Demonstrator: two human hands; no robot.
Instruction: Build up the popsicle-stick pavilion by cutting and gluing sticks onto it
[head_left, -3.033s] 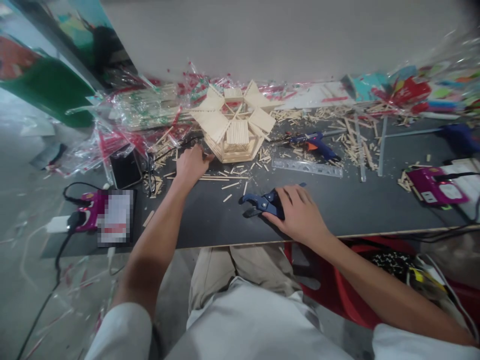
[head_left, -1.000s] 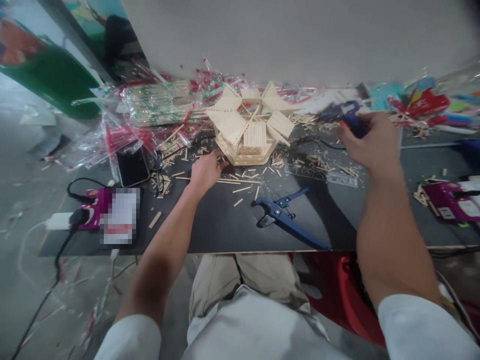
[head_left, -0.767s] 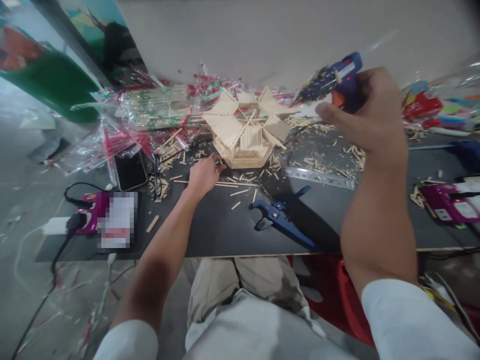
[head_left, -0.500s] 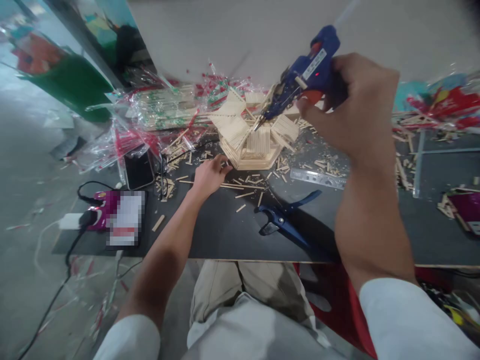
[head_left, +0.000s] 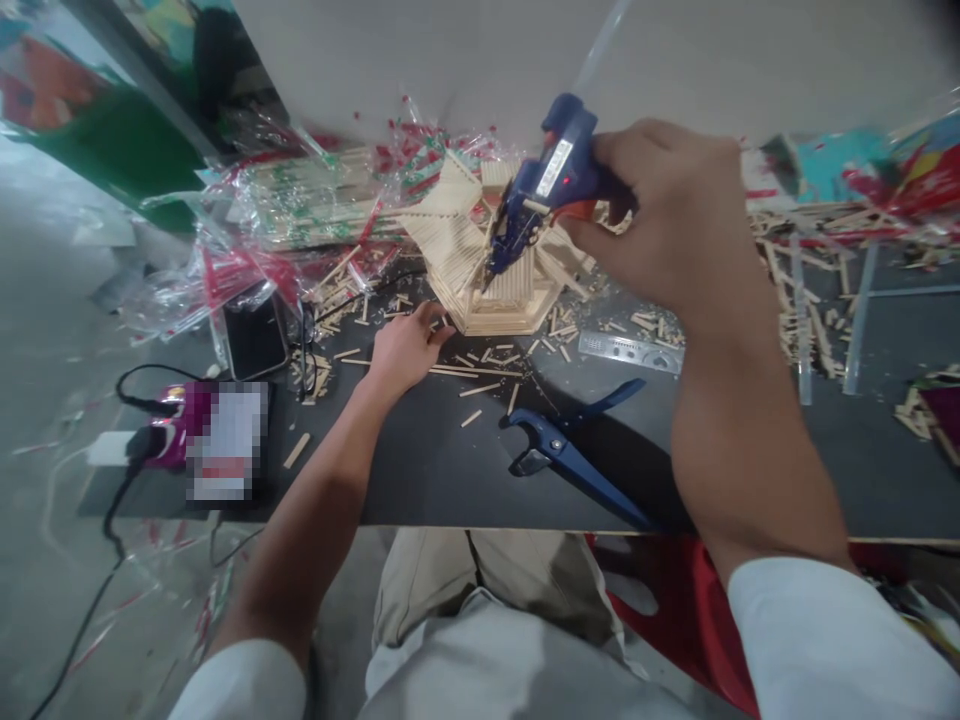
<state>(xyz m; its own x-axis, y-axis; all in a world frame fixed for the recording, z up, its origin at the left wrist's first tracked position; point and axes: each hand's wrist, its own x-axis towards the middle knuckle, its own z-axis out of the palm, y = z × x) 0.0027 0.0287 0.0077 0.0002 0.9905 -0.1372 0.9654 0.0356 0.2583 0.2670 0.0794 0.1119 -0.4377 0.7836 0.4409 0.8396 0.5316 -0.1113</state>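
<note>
One stick model (head_left: 519, 284), partly hidden

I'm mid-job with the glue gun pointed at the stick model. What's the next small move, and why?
Probably steady the right hand and check the nozzle for contact: the glue gun points down at the front-left of the stick model, but whether its tip touches is unclear. The left hand is at the model's lower left edge.

Glue gun (head_left: 546, 185) hides pt. of stick model (head_left: 459, 240); 1 phone scrn (head_left: 227, 440) blurred.
</note>
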